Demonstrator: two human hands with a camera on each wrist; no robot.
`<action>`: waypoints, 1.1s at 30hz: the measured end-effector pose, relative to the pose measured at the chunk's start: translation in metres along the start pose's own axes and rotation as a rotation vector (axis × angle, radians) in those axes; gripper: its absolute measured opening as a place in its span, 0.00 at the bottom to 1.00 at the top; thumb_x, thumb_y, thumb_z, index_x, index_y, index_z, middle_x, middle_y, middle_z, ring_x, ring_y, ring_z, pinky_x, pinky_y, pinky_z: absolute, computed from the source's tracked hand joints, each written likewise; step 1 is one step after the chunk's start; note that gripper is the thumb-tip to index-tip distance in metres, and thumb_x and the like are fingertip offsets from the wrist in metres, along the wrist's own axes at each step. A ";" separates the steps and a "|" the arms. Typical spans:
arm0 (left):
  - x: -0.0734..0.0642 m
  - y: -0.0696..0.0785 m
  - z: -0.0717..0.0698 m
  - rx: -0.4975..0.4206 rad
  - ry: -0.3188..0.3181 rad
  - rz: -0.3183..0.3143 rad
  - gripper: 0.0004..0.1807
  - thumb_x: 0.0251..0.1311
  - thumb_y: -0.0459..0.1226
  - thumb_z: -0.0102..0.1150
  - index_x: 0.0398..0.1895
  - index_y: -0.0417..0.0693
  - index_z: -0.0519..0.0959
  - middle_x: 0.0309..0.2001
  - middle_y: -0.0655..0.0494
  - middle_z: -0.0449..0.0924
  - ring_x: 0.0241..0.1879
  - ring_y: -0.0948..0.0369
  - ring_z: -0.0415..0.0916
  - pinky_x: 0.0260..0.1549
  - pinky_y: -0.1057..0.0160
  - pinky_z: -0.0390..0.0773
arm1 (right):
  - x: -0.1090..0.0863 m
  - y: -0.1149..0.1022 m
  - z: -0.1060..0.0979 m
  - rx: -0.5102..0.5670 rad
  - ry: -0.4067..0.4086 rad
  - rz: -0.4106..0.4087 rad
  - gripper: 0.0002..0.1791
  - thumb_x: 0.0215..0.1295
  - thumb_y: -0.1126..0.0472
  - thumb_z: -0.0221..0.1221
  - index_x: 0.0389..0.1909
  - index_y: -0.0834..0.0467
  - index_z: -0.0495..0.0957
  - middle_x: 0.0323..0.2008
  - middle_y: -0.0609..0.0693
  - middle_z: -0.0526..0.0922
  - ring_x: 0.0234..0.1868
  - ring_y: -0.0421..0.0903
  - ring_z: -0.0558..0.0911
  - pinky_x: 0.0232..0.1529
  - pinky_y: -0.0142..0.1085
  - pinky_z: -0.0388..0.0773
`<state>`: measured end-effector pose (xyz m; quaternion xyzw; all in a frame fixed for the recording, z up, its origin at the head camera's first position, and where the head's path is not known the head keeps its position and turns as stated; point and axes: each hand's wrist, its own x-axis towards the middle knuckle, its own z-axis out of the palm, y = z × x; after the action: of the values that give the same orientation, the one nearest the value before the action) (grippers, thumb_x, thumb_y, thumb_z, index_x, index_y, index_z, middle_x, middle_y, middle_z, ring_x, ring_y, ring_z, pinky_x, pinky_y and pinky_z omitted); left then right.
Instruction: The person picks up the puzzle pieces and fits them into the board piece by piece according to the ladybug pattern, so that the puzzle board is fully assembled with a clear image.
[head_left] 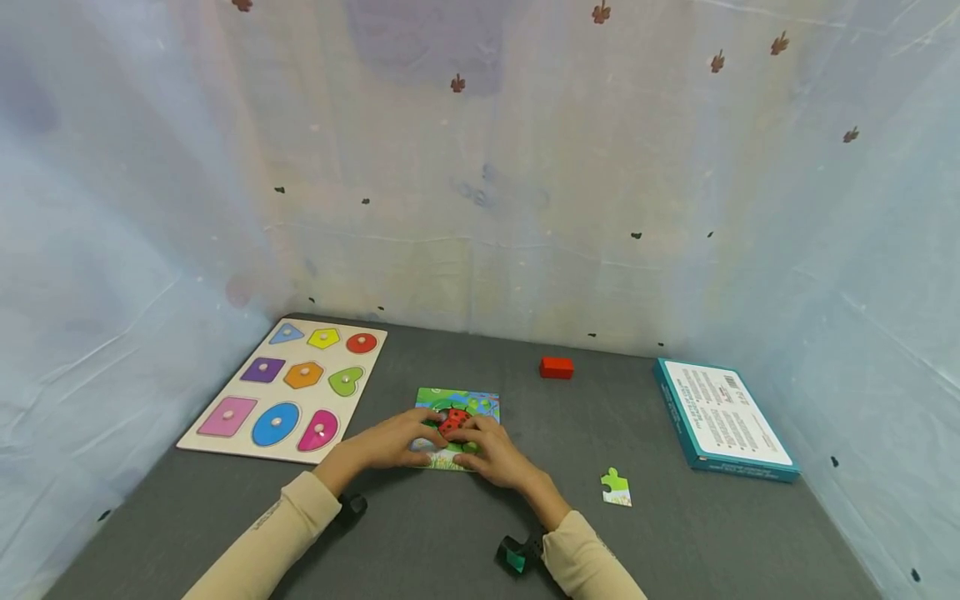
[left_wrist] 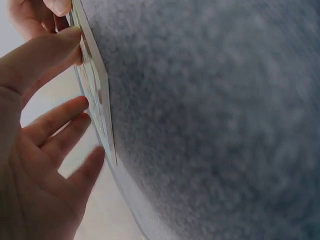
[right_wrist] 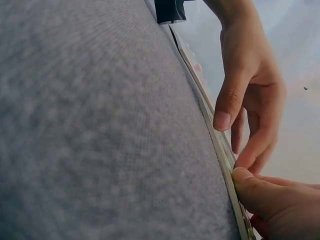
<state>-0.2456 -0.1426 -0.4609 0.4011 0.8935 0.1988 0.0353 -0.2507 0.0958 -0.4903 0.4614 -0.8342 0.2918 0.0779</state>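
Observation:
A small ladybug jigsaw puzzle (head_left: 480, 402) lies flat mid-table, green and blue with a red ladybug at its middle. From the left side my left hand (head_left: 390, 439) reaches over it, its fingertips on the ladybug area and its thumb near the front edge. My right hand (head_left: 497, 454) comes in from the right, fingers spread and touching the same area. In the left wrist view, the left fingers (left_wrist: 80, 127) meet the side of the puzzle board (left_wrist: 102, 95). The right thumb (right_wrist: 243, 176) presses at the puzzle's edge in the right wrist view. Both palms hide part of the picture.
A loose green-and-white jigsaw piece (head_left: 617, 492) lies right of the hands. On the left is a wooden shape board (head_left: 318, 329) with knobbed coloured shapes. A red block (head_left: 557, 368) stands towards the back, and a teal-edged box (head_left: 727, 412) lies at the right.

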 end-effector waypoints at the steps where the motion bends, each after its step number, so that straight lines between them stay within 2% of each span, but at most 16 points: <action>1: 0.000 0.001 0.000 -0.018 -0.010 0.004 0.15 0.57 0.40 0.63 0.49 0.53 0.80 0.61 0.45 0.66 0.60 0.48 0.65 0.55 0.45 0.66 | 0.000 0.000 0.000 0.003 -0.002 0.007 0.19 0.60 0.57 0.62 0.53 0.54 0.78 0.45 0.48 0.74 0.45 0.43 0.70 0.45 0.40 0.65; 6: 0.002 0.001 0.003 -0.040 -0.058 0.017 0.17 0.57 0.41 0.63 0.51 0.56 0.78 0.64 0.45 0.63 0.63 0.49 0.62 0.57 0.46 0.65 | 0.001 0.000 -0.002 0.020 -0.036 0.033 0.19 0.60 0.57 0.61 0.53 0.51 0.77 0.45 0.47 0.74 0.45 0.42 0.70 0.46 0.41 0.64; 12: 0.002 0.001 0.004 -0.032 -0.048 0.047 0.17 0.57 0.42 0.63 0.51 0.56 0.79 0.64 0.44 0.64 0.63 0.49 0.62 0.57 0.47 0.65 | 0.000 0.005 -0.011 0.109 -0.071 -0.014 0.20 0.58 0.62 0.64 0.53 0.57 0.77 0.48 0.50 0.77 0.49 0.45 0.73 0.50 0.39 0.69; 15: 0.002 -0.001 0.004 -0.030 -0.047 0.045 0.17 0.57 0.42 0.63 0.51 0.56 0.79 0.64 0.44 0.63 0.63 0.49 0.62 0.57 0.47 0.65 | -0.003 0.009 -0.018 0.158 -0.074 -0.052 0.22 0.57 0.65 0.64 0.53 0.61 0.75 0.50 0.53 0.78 0.51 0.48 0.74 0.53 0.41 0.69; 17: 0.002 -0.001 0.004 -0.036 -0.049 0.039 0.17 0.57 0.42 0.62 0.51 0.57 0.79 0.64 0.44 0.63 0.63 0.48 0.62 0.56 0.47 0.66 | -0.008 0.010 -0.024 0.165 -0.070 -0.043 0.22 0.57 0.65 0.64 0.54 0.61 0.75 0.51 0.54 0.77 0.53 0.49 0.74 0.54 0.45 0.68; 22: 0.002 -0.002 0.005 -0.050 -0.049 0.036 0.17 0.58 0.42 0.62 0.52 0.57 0.79 0.65 0.43 0.62 0.63 0.48 0.63 0.56 0.47 0.66 | -0.029 0.014 -0.046 0.096 -0.024 0.048 0.24 0.57 0.62 0.64 0.56 0.60 0.74 0.53 0.53 0.76 0.55 0.50 0.72 0.54 0.49 0.68; 25: 0.002 -0.001 0.005 -0.049 -0.048 0.034 0.17 0.57 0.43 0.62 0.51 0.57 0.80 0.65 0.44 0.62 0.63 0.48 0.62 0.56 0.47 0.66 | -0.045 0.017 -0.061 0.074 -0.002 0.072 0.25 0.56 0.63 0.65 0.56 0.60 0.74 0.53 0.53 0.75 0.56 0.51 0.72 0.53 0.49 0.69; 33: 0.001 -0.004 0.005 -0.058 -0.041 0.026 0.16 0.57 0.42 0.63 0.51 0.57 0.80 0.65 0.44 0.62 0.64 0.48 0.60 0.56 0.47 0.66 | -0.102 0.027 -0.102 0.032 0.057 0.157 0.26 0.55 0.63 0.66 0.56 0.55 0.75 0.54 0.50 0.75 0.55 0.49 0.73 0.50 0.48 0.71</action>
<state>-0.2479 -0.1427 -0.4674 0.4155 0.8812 0.2166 0.0628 -0.2294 0.2379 -0.4591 0.3874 -0.8604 0.3233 0.0710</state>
